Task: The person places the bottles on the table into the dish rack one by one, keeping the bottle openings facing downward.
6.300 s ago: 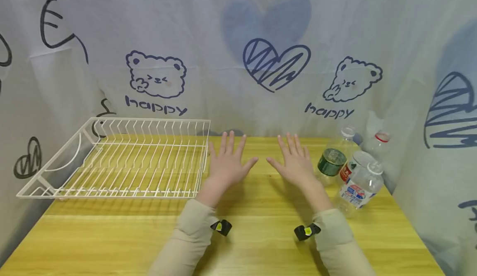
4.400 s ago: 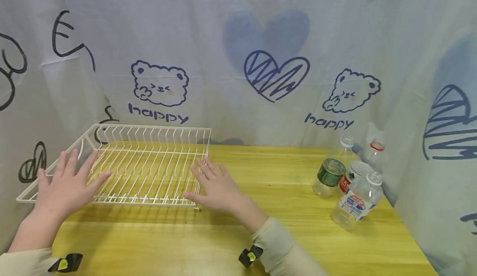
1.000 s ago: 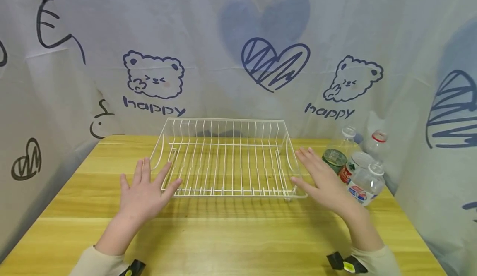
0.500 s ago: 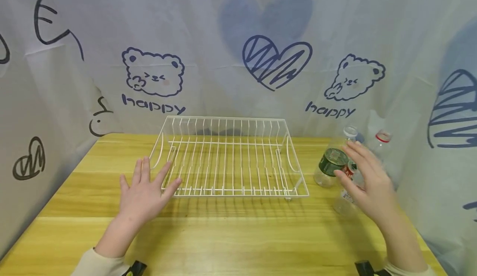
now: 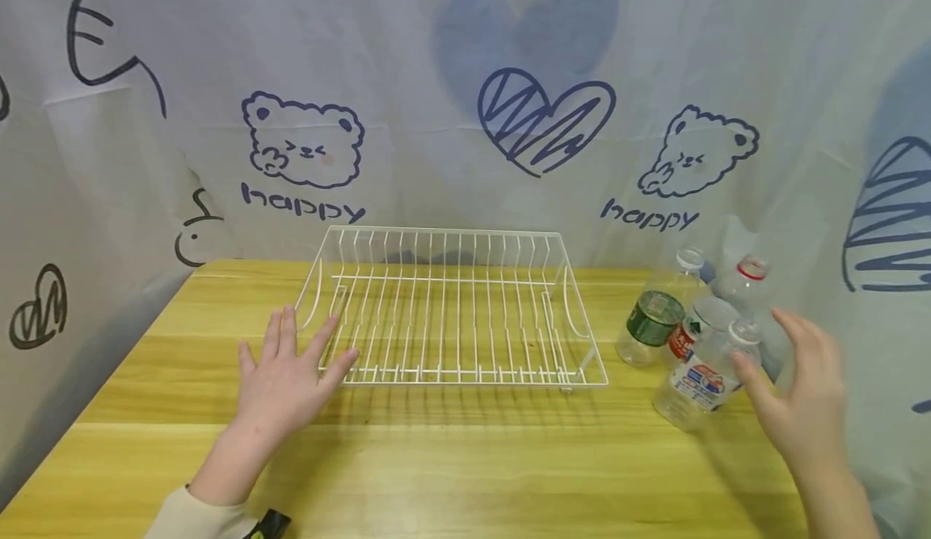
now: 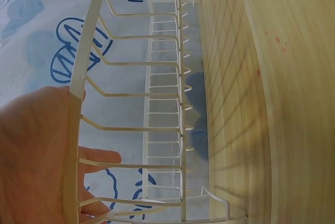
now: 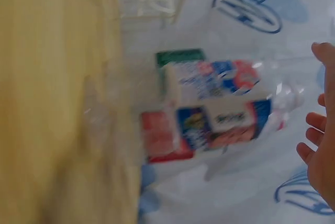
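A white wire dish rack [image 5: 451, 321] stands in the middle of the wooden table. My left hand [image 5: 280, 381] is at its front left corner with fingers spread; in the left wrist view the hand [image 6: 39, 150] overlaps the rack's rim. My right hand [image 5: 810, 393], fingers loosely apart and holding nothing, is just right of a group of clear plastic bottles. Nearest to its thumb tip is a bottle with a white, blue and red label [image 5: 700, 385]. Behind it are a green-labelled bottle [image 5: 655, 318], a clear container with a red label [image 5: 682, 341] and a bottle with a red neck ring [image 5: 751, 268].
A pale curtain [image 5: 422, 62] with drawn hearts and bears hangs behind the rack and on both sides. The wooden table [image 5: 465, 474] runs out in front of the rack towards me. Bottles stand near the table's right edge.
The rack has shifted from the left side to the middle of the table. My right hand has left the rack's right side and moved right, past the bottles; my left hand has stayed at the rack.
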A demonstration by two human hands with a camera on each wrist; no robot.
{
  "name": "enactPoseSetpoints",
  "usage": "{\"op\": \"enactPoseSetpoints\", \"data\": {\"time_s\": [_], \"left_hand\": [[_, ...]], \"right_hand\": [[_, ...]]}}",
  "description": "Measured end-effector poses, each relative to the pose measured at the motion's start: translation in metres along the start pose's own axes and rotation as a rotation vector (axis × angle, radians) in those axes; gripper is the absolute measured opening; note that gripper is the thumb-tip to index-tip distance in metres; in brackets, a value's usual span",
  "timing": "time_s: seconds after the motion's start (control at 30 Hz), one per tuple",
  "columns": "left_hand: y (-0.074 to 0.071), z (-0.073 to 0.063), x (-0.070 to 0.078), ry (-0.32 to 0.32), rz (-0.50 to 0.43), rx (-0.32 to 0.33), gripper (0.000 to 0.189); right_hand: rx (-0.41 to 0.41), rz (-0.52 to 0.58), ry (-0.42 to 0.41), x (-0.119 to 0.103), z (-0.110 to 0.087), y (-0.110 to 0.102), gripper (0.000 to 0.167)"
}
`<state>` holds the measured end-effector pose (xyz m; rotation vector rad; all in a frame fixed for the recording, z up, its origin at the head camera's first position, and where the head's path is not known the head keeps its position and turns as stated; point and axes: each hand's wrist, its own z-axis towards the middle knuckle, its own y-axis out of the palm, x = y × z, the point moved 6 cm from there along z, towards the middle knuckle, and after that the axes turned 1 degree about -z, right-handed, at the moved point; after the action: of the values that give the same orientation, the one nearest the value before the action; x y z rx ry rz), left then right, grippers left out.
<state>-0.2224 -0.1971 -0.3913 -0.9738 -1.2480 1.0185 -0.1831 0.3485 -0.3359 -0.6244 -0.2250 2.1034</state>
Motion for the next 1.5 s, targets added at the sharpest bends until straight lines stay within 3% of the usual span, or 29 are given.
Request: {"op": "enactPoseSetpoints", "data": {"time_s": [0.17,0.27,0.37,0.5,0.63,0.73,0.83,1.03,1.5], "left_hand": [[0.001,0.0,0.001,0.003,-0.006,-0.004,0.077],[0.001,0.0,0.001,0.004,-0.009,-0.007,0.078],[0.001,0.001,0.0,0.005,-0.015,-0.007,0.077],[0.001,0.001,0.0,0.006,-0.015,-0.007,0.077],[0.001,0.001,0.0,0.008,-0.014,-0.011,0.077],[0.001,0.002,0.0,0.008,-0.013,-0.016,0.078],[0.001,0.002,0.001,0.007,-0.012,-0.017,0.078],[0.001,0.002,0.001,0.007,-0.012,-0.013,0.078],[0.001,0.001,-0.001,-0.002,-0.027,-0.018,0.078]], "right_hand": [[-0.201,-0.059,0.236,0.032,-0.027,0.007,0.08],[-0.324,-0.085,0.319,0.047,-0.04,0.013,0.087],[-0.429,-0.099,0.321,0.059,-0.049,0.021,0.084],[-0.546,-0.123,0.258,0.071,-0.056,0.03,0.079],[-0.634,-0.088,0.217,0.076,-0.062,0.038,0.091],[-0.671,-0.043,0.224,0.078,-0.066,0.042,0.104],[-0.7,-0.02,0.241,0.079,-0.068,0.046,0.107],[-0.758,-0.036,0.278,0.083,-0.073,0.05,0.096],[-0.798,-0.062,0.282,0.082,-0.074,0.056,0.076]]}}
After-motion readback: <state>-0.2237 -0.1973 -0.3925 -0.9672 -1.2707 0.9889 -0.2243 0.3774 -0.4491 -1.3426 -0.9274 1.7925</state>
